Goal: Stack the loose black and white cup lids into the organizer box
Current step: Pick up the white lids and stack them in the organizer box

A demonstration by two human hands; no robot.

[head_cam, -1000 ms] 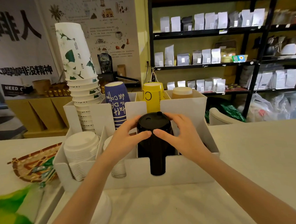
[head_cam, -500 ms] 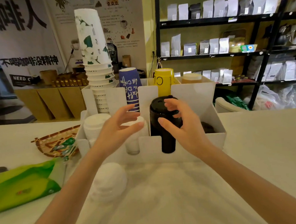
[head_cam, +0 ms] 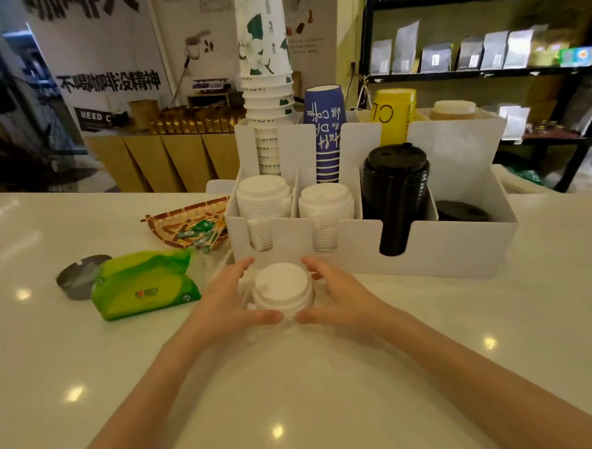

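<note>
A short stack of loose white lids (head_cam: 281, 290) sits on the white counter just in front of the white organizer box (head_cam: 443, 251). My left hand (head_cam: 223, 300) cups its left side and my right hand (head_cam: 343, 297) its right side, thumbs touching the front of the stack. Inside the box stand two white lid stacks (head_cam: 262, 195) (head_cam: 324, 198) at the left, a tall black lid stack (head_cam: 393, 181) in the third slot, and a few black lids (head_cam: 462, 210) low in the right compartment.
A green tissue pack (head_cam: 147, 283), a dark ashtray (head_cam: 78, 277) and a woven tray of sweets (head_cam: 191, 223) lie left of the box. Tall paper cup stacks, white-green (head_cam: 266, 71), blue (head_cam: 325, 130) and yellow (head_cam: 397, 116), rise from the box's back row.
Both hands left the black lid stack in the box and came down to the counter, closing around the loose white lid stack. The view tilted downward.
</note>
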